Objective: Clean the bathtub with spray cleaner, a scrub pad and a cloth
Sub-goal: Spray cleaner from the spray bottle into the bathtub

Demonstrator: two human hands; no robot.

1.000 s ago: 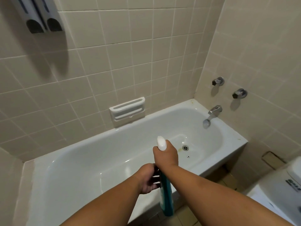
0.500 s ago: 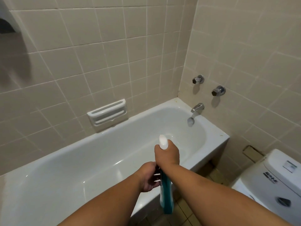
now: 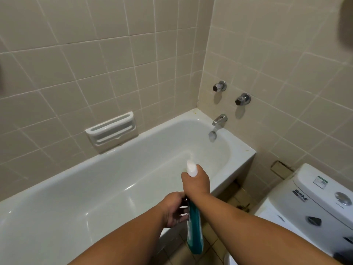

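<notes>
Currently: teal plastic spray bottle [image 3: 194, 228], right hand [image 3: 196, 183] fingers wrapped round neck, left hand [image 3: 174, 210] fingers curled on body; white glossy bathtub [image 3: 114, 169] apparently at spraying stage, scrubbing and wiping outstanding.

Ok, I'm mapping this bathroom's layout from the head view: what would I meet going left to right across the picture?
Soap holder → spray bottle → bath spout → lower tap handle → toilet cistern.
</notes>
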